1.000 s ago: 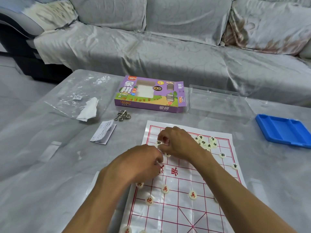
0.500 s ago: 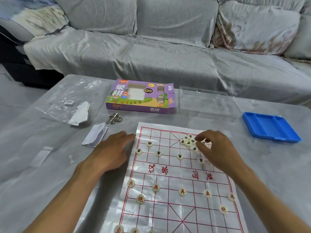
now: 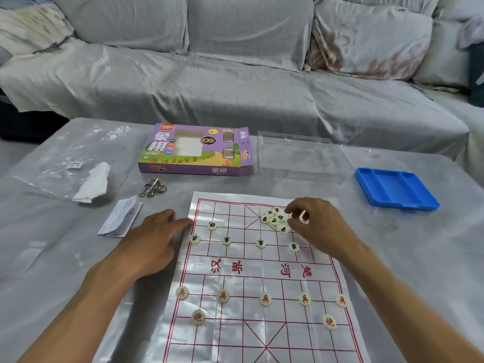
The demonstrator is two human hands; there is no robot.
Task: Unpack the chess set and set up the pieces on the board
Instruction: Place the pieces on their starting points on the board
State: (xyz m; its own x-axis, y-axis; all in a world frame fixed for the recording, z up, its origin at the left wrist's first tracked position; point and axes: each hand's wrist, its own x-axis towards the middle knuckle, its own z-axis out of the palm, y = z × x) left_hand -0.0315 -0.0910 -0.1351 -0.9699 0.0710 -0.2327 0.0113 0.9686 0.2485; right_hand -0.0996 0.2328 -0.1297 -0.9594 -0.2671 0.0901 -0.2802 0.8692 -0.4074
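A thin white Chinese chess board sheet (image 3: 235, 344) with red lines lies on the table in front of me. Red-marked pieces stand in a row (image 3: 265, 299) near me, with two more (image 3: 197, 317) behind that row. Black-marked pieces (image 3: 260, 243) form a row on the far half, and one stands apart (image 3: 212, 226). A pile of black-marked pieces (image 3: 275, 218) sits at the far right. My right hand (image 3: 317, 226) hovers at that pile, fingertips pinched on a piece at its right edge. My left hand (image 3: 154, 239) lies flat, fingers touching the board's left edge.
Beyond the board lie a purple chess box (image 3: 195, 150), a clear plastic lid (image 3: 298, 155) and a blue tray (image 3: 395, 189) at the right. Left of the board are a leaflet (image 3: 121, 218), metal rings (image 3: 153, 188) and a plastic bag with tissue (image 3: 91, 183). A covered sofa stands behind.
Both hands were together over the board's far left. My left hand has moved out to the left edge and flattened; my right hand has moved right to the pile.
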